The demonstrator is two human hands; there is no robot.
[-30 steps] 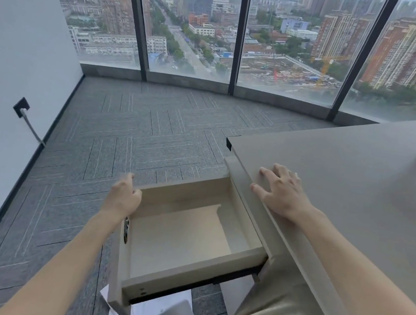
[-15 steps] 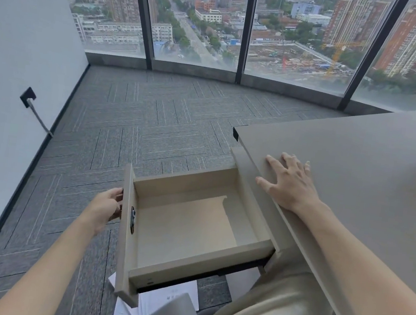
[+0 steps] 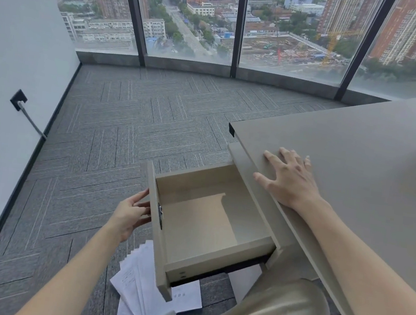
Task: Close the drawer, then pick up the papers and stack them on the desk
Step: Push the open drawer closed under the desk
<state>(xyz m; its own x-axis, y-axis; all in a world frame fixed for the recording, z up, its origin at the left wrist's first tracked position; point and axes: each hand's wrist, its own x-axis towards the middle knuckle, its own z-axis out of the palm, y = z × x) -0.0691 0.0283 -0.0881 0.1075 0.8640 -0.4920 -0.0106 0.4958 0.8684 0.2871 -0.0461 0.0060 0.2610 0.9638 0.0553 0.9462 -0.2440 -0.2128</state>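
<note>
Left hand [image 3: 130,216]: our fingers loosely spread, touching the outer face of the drawer front, gripping nothing.
Right hand [image 3: 290,179]: flat and splayed on the desk [image 3: 374,162] near its edge, holding nothing.
Drawer [image 3: 206,222]: pulled well out, empty inside.
Papers [image 3: 143,288]: fanned on the carpet beneath the drawer.
Progress: we judge nothing is finished yet; closing comes first, then gathering and stacking.

A smooth grey-beige worktop [image 3: 358,160] fills the right side, and the right hand [image 3: 293,179] lies flat on it near its edge. On the grey striped carpet-tile floor [image 3: 132,127], fanned white printed papers [image 3: 138,287] lie below the drawer.
</note>
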